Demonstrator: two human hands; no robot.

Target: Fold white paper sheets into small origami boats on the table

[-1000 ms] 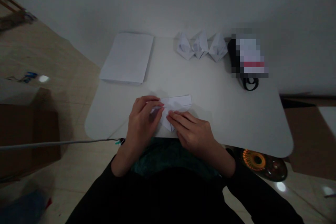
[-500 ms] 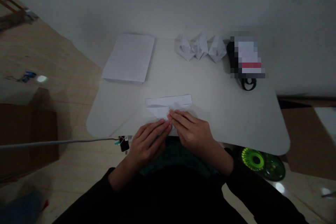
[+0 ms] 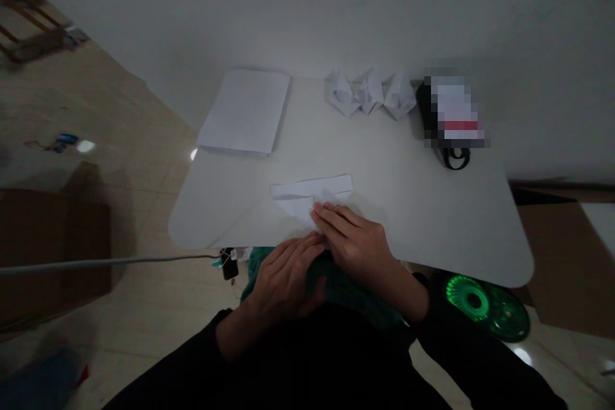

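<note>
A partly folded sheet of white paper (image 3: pixel 294 206) lies at the near edge of the table, with a straight band along its far side and a shape narrowing toward me. My right hand (image 3: pixel 354 237) rests its outstretched fingers flat on the paper's right part; its thumb is hidden. My left hand (image 3: pixel 288 272) is at the table's near edge, fingers extended and thumb apart, fingertips close to the paper's near tip. Whether those fingertips touch the paper I cannot tell, since the hands cover that tip.
A stack of white paper (image 3: pixel 245 112) lies at the back left of the white table (image 3: pixel 384 186). Three folded paper shapes (image 3: pixel 369 93) stand in a row at the back. A black item with a strap (image 3: pixel 455 157) is at the right, partly blurred out. Below glows a green-lit fan (image 3: pixel 468 296).
My left hand has drawn back toward me and slightly right, off the paper's middle to the table edge. My right hand stays on the paper. The whole view has shifted slightly.
</note>
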